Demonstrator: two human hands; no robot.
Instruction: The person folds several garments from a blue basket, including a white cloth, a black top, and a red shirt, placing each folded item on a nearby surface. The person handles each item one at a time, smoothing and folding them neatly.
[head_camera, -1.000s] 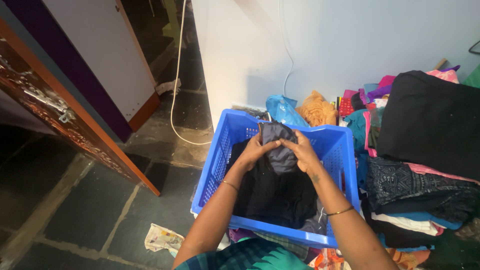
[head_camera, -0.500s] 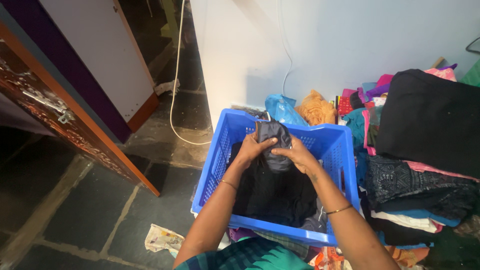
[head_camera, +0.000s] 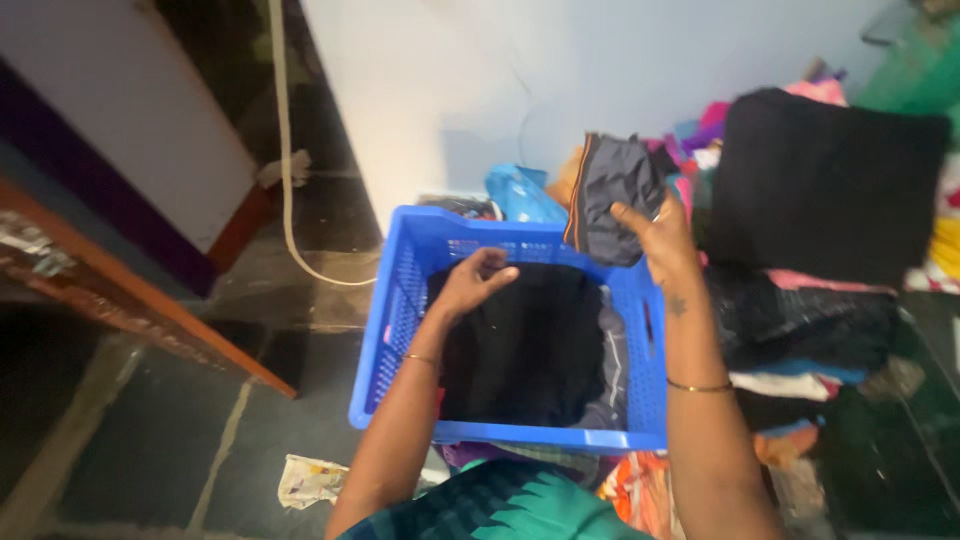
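Grey shorts (head_camera: 618, 197) with an orange side stripe hang in the upper middle of the frame, above the far right corner of the blue basket (head_camera: 395, 330). The right hand (head_camera: 660, 238) grips their lower right edge, so the cloth rises up and left from it, long axis near upright. The left hand (head_camera: 472, 285), lower left, rests loosely curled on black clothes (head_camera: 525, 350) in the basket, holding nothing visible.

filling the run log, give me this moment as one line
right hand: holds folded grey garment raised | left hand: on black cloth in blue basket
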